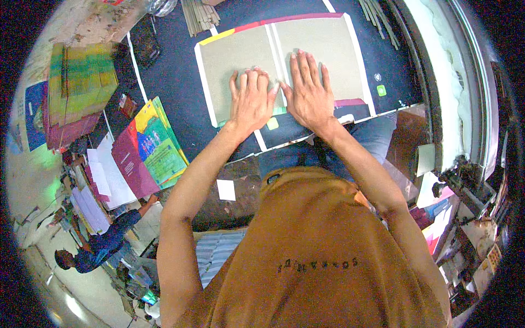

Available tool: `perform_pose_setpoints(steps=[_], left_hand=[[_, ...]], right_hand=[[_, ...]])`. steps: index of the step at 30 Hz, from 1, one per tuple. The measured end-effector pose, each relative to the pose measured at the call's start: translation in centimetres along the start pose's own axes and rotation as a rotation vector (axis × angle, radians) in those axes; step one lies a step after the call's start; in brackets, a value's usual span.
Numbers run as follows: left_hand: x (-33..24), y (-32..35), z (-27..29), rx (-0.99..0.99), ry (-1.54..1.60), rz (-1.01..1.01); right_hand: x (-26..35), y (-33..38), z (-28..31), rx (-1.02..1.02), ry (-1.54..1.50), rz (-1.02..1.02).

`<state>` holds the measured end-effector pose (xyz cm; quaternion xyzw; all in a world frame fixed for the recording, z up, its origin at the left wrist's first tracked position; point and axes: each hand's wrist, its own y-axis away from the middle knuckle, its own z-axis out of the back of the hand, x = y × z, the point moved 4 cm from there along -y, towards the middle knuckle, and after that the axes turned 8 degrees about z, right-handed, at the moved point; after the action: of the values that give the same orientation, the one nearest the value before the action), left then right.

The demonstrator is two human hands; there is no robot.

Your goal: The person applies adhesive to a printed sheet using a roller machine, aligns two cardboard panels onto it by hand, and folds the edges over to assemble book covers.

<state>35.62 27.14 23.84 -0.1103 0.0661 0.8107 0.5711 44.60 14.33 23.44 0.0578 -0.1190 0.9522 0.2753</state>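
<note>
An unfolded book cover (pixel 339 54) lies on the dark worktable, with two grey boards and a narrow spine strip between them. Coloured paper is turned over the boards along the far edge, and a maroon strip shows at the near right. White paper margins stick out at the sides. My left hand (pixel 252 101) rests on the left board, fingers slightly bent and holding nothing. Flat beside the spine, my right hand (pixel 310 93) presses on the right board with its fingers spread. The two thumbs are close together over the spine area.
Printed covers (pixel 147 147) lie at the table's left, near a tall stack of covers (pixel 82 93). Grey board strips (pixel 199 16) sit at the far edge, with more strips (pixel 379 22) at the far right. Another person (pixel 104 240) is at lower left. A metal-framed ledge (pixel 443 82) borders the right.
</note>
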Motion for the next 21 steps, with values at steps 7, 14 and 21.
perform_pose_setpoints(steps=[7,14,21], left_hand=[[4.4,1.5,1.4,-0.100,0.075,-0.086],[2.8,0.4,1.7,-0.108,0.108,0.037],[-7.6,-3.1,-0.2,-0.352,0.101,0.016]], right_hand=[[-7.2,1.1,2.1,0.015,-0.030,0.034],[-8.4,-0.2,2.9,-0.044,-0.022,0.092],[-11.7,-4.2,4.1,-0.174,-0.083,0.051]])
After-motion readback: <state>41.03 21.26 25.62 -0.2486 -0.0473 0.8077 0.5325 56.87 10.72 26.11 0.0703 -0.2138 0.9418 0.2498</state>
